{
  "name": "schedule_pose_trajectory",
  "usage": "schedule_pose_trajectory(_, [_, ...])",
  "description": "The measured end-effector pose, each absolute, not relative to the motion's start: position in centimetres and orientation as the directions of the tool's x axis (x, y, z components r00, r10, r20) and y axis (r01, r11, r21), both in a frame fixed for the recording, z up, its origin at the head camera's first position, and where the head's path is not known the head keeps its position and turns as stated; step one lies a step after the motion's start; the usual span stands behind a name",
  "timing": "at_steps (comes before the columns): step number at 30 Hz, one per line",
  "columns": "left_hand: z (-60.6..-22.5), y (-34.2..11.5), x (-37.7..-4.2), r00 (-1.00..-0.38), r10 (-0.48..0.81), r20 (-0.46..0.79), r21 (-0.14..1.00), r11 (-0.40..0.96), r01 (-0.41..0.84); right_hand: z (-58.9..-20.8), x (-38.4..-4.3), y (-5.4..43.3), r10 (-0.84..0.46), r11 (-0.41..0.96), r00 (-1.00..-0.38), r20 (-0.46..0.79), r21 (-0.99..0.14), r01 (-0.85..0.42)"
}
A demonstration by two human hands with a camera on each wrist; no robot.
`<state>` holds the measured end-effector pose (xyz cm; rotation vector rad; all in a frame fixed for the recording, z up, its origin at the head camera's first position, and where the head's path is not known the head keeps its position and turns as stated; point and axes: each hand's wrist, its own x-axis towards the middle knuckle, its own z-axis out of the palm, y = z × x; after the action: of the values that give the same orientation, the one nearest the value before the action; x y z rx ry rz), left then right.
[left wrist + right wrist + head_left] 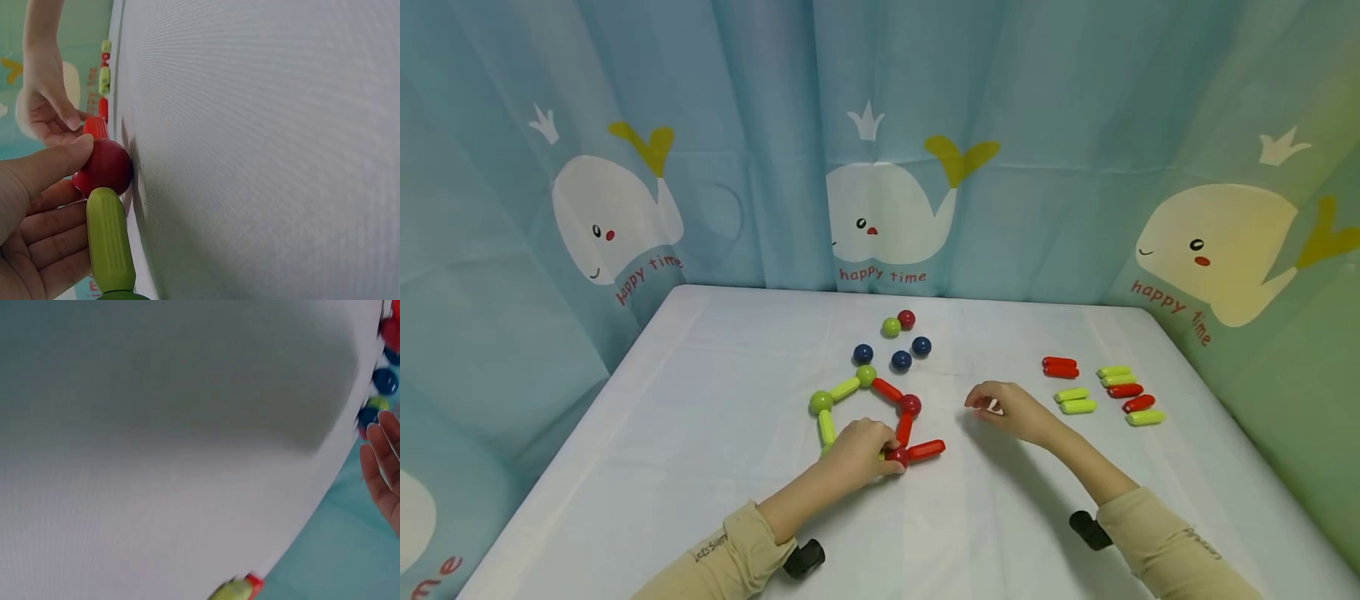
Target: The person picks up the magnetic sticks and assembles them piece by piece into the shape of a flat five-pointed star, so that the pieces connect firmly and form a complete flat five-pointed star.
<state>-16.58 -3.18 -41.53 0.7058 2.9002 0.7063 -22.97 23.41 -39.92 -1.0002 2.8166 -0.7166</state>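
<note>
My left hand (853, 454) pinches a red ball (111, 165) between thumb and fingers, at the near corner of a ring of balls and rods on the table. From this ball a red rod (927, 450) points out to the right, and a lime-green rod (110, 240) joins its other side. The ring also has a red ball (910, 405), two red rods, lime-green balls (821, 402) and lime-green rods (845, 388); my left hand hides its near-left part. To the right of the ring, my right hand (1011, 408) hovers over the table with loosely bent fingers, holding nothing.
Behind the ring lie three dark blue balls (901, 360), a lime-green ball (891, 327) and a red ball (906, 318). Loose red rods (1060, 367) and lime-green rods (1078, 406) lie at the right of the white table (700, 500). A whale-print curtain (1037, 100) surrounds it.
</note>
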Motion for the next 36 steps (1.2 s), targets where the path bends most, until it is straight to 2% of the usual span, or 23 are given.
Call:
schedule_pose_trajectory(8, [-41.4, -3.1, -16.4, -0.891, 0.453, 0.019, 0.447, 0.794, 0.413, -39.4, -24.3, 26.8, -0.556, 0.749, -0.807, 0.200, -0.299, -0.591])
schedule_pose_trajectory(13, [-41.1, -2.9, -16.3, -0.888, 0.459, 0.017, 0.425, 0.801, 0.422, -39.4, -25.7, 29.7, -0.466, 0.813, -0.853, 0.232, -0.267, -0.517])
schedule_pose_trajectory(19, [-40.9, -2.8, -16.2, -0.897, 0.442, -0.004, 0.434, 0.809, 0.397, -39.9, -27.3, 32.2, -0.311, 0.918, -0.937, 0.160, -0.204, -0.339])
schedule_pose_trajectory(24, [-40.9, -2.9, -16.2, -0.898, 0.439, -0.006, 0.444, 0.806, 0.391, -40.3, -28.0, 33.3, -0.227, 0.961, -0.970, 0.092, -0.142, -0.238])
schedule_pose_trajectory(36, [-41.0, -2.9, -16.2, -0.896, 0.444, 0.006, 0.437, 0.805, 0.402, -40.4, -28.7, 34.4, -0.214, 0.973, -0.976, 0.039, -0.081, -0.216])
